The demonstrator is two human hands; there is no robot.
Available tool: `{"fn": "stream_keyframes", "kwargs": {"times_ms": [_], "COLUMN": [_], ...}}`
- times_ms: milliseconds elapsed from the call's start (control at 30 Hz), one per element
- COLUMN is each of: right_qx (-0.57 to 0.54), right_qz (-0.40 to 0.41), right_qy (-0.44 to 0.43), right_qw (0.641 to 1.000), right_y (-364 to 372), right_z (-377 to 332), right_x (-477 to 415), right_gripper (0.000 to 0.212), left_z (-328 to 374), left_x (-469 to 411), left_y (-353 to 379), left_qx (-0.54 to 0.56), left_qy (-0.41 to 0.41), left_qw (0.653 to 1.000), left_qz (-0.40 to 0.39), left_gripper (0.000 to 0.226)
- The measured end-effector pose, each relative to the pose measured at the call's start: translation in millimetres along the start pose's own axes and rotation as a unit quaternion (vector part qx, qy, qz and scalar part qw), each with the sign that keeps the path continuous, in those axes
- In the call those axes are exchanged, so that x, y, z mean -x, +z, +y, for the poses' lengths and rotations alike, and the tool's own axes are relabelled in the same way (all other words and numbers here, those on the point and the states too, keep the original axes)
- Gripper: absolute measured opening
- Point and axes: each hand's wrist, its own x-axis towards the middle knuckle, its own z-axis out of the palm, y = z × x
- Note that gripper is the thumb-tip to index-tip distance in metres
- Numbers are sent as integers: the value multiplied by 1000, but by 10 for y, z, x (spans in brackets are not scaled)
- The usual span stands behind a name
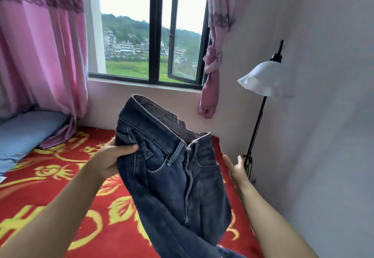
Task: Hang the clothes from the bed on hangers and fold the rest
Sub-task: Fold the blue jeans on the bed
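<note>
Bare forearms above red-and-yellow floral bed: left hand grips dark blue denim jeans at left hip, legs hanging toward camera; right hand, fingers spread and holding nothing, lies just beside free right hip.

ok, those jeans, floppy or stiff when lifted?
Probably floppy: the jeans droop and twist below where the left hand holds the waistband. Likely heavyish for cloth: thick denim hangs down. Coarse weave, so unlikely to slip.

A dark-framed window fills the far wall between pink curtains; a black floor lamp stands right, beside the red-covered bed
</note>
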Motion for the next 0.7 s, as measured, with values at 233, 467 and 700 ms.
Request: {"fn": "stream_keyframes", "kwargs": {"times_ms": [233,467,700], "right_qx": [-130,-181,-47], "right_qz": [-163,-139,-37], "right_qy": [39,-196,-373], "right_qw": [977,954,926], "right_y": [855,767,473], "right_z": [-93,-1529,-2448], "right_x": [206,63,-55], "right_gripper": [10,11,37], "left_z": [213,399,716], "left_x": [115,317,371], "left_y": [-392,-882,-859], "left_qx": [-32,-39,-85], "left_qy": [13,61,152], "left_qw": [997,955,918], "left_qz": [68,289,357], "left_gripper": [37,14,14]}}
